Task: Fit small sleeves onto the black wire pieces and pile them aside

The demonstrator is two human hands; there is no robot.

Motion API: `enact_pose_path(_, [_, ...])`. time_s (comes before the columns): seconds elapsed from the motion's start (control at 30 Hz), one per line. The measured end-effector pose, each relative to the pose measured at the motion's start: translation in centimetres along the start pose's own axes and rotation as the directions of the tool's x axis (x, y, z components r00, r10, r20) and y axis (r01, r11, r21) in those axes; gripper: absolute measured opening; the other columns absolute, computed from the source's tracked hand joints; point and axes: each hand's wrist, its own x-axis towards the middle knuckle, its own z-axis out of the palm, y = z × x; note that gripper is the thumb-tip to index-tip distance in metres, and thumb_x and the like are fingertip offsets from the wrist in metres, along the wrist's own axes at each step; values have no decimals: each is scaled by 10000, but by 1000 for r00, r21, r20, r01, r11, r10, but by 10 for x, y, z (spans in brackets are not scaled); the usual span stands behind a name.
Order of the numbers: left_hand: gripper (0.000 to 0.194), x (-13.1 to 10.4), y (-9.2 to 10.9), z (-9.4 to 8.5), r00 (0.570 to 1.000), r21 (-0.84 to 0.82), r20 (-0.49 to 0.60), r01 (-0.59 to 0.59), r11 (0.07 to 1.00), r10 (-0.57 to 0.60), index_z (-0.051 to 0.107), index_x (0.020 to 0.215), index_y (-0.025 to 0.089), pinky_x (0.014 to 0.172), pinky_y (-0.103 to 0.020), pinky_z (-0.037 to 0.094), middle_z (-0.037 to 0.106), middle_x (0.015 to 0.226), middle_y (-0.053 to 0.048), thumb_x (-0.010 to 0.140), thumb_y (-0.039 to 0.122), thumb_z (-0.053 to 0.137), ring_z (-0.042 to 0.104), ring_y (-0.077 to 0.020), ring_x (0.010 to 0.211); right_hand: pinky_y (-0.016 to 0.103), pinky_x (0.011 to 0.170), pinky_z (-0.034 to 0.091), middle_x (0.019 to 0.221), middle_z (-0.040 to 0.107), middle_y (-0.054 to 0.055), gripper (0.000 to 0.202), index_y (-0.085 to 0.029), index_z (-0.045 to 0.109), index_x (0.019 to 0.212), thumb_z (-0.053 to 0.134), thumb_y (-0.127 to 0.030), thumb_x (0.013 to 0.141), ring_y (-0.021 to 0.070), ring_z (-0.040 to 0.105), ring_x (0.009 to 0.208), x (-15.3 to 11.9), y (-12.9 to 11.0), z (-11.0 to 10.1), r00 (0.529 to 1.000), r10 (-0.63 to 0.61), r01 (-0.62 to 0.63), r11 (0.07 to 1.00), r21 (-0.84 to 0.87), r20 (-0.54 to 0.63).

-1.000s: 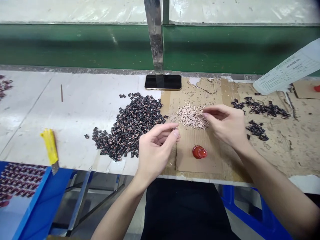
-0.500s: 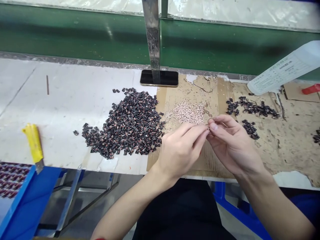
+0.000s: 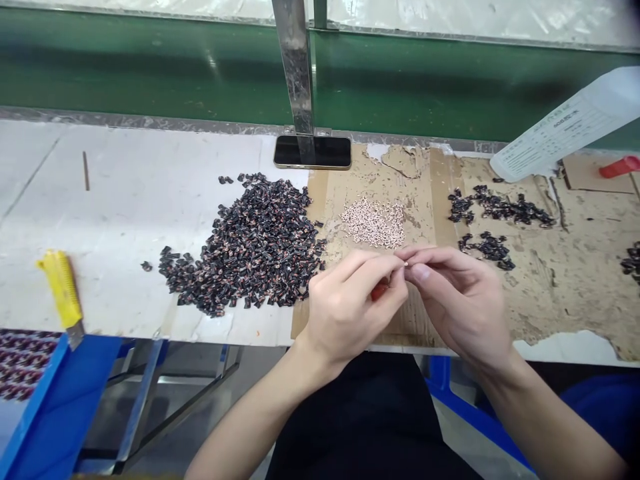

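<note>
My left hand (image 3: 353,310) is closed, with thumb and forefinger pinched together. Inside its curled fingers shows a bit of a red object (image 3: 380,291), mostly hidden, whose kind I cannot make out. Fingertip to fingertip with it, my right hand (image 3: 463,300) is closed in a pinch too. Where the fingertips meet there is a tiny pale piece (image 3: 406,264). Just beyond the hands lies a patch of tiny pinkish parts with dark spots (image 3: 374,223) on cardboard. To the left of my left hand spreads a big heap of small black pieces with coppery bits (image 3: 255,243).
A phone (image 3: 313,152) lies flat at the foot of a metal post (image 3: 295,67). On the right are smaller clusters of black pieces (image 3: 487,248), a tilted white bottle (image 3: 565,127) and a red cap-like piece (image 3: 619,167). A yellow utility knife (image 3: 61,288) lies at the front left edge.
Both hands have shifted slightly left and toward me, still pinched together. A red object now shows more in my left hand, and the pale piece shows between the fingertips. The view has shifted a little.
</note>
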Motion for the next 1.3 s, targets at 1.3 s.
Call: enact_pose_path(1.3, [156, -25, 3, -39, 602, -407, 416, 793, 453, -681, 803, 1031, 220, 723, -146, 651, 824, 909, 23, 914, 123, 773, 786, -96, 755, 378, 904, 621, 1079, 770, 59, 190, -226, 717, 969, 725, -52, 891, 208, 744, 997, -34, 2, -13, 960, -249, 274, 728, -629, 129])
